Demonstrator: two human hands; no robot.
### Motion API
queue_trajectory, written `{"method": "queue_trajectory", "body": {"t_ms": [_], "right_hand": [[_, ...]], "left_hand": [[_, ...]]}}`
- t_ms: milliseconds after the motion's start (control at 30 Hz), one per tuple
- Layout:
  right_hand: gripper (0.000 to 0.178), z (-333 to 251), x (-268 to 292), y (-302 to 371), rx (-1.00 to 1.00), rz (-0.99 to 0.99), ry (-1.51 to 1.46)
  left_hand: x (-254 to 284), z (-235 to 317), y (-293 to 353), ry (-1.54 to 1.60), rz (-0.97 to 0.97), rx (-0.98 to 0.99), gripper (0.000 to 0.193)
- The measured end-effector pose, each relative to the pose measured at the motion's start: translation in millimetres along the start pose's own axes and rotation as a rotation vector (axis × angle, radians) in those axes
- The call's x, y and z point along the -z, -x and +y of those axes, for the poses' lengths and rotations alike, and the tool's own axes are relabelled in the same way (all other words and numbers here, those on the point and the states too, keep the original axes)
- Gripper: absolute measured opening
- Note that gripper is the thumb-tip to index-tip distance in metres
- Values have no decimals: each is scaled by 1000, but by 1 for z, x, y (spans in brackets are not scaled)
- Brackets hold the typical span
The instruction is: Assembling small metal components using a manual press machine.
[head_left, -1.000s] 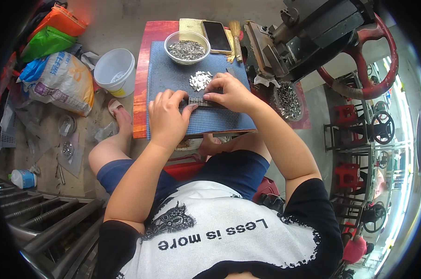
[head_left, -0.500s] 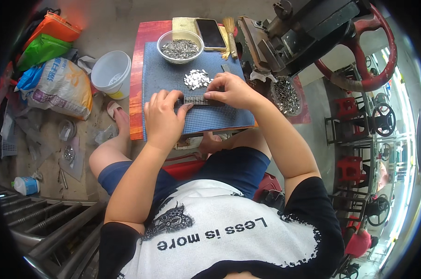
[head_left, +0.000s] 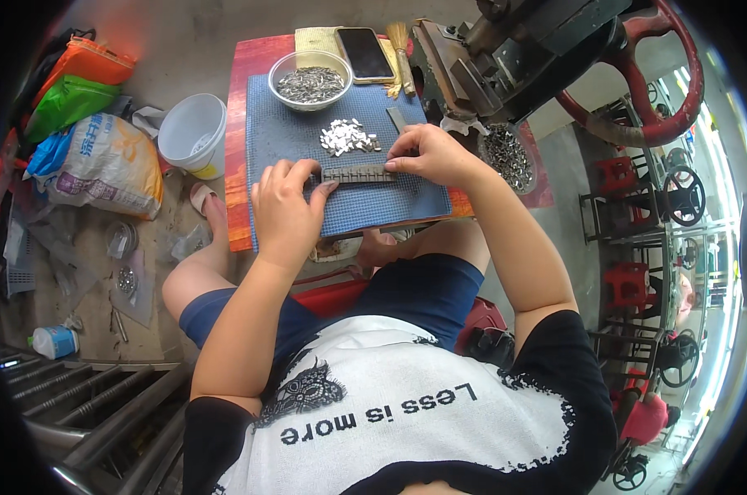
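A narrow grey metal block with a row of slots lies on the blue textured mat. My left hand grips its left end between thumb and fingers. At the right end, my right hand has thumb and forefinger pinched together, touching the block; whatever is between the tips is too small to make out. Just beyond the block lies a loose pile of short, shiny, whitish metal pieces. Behind that stands a clear bowl holding many small grey metal pins.
A flat metal strip lies beyond my right hand. At the back are a phone and a straw brush. To the right stand a dark machine with a red handwheel and a container of metal parts. A white bucket stands left.
My right hand's fingertips have moved right, from the middle of the block to its right end, uncovering more slots. The left hand keeps its grip. The whole view has shifted slightly.
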State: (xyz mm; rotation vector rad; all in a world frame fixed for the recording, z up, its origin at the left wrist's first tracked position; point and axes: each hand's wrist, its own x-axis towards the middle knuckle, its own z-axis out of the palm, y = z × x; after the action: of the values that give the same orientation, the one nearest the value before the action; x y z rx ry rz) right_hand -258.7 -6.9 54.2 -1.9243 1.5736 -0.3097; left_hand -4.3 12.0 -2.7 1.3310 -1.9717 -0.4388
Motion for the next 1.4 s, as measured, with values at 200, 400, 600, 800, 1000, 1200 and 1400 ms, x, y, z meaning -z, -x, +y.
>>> {"method": "queue_trajectory", "body": {"t_ms": [200, 400, 600, 800, 1000, 1200, 1400], "right_hand": [[19, 8, -6, 8, 0, 62, -54], [25, 10, -18, 3, 86, 151, 75], [22, -2, -28, 1, 20, 196, 93], [20, 17, -21, 6, 81, 191, 52], [18, 20, -21, 13, 69, 219, -17], [23, -7, -22, -35, 170, 600, -126], [19, -28, -14, -97, 122, 790, 142]], "left_hand": [[-1, 0, 0, -4, -9, -6, 22], [0, 1, 1, 1, -9, -5, 22], [-2, -1, 1, -7, 10, -18, 23], [0, 1, 1, 1, -2, -9, 22], [-1, 0, 2, -4, 9, -8, 23], [0, -4, 3, -23, 16, -5, 23], [-3, 3, -3, 41, -14, 1, 22]]}}
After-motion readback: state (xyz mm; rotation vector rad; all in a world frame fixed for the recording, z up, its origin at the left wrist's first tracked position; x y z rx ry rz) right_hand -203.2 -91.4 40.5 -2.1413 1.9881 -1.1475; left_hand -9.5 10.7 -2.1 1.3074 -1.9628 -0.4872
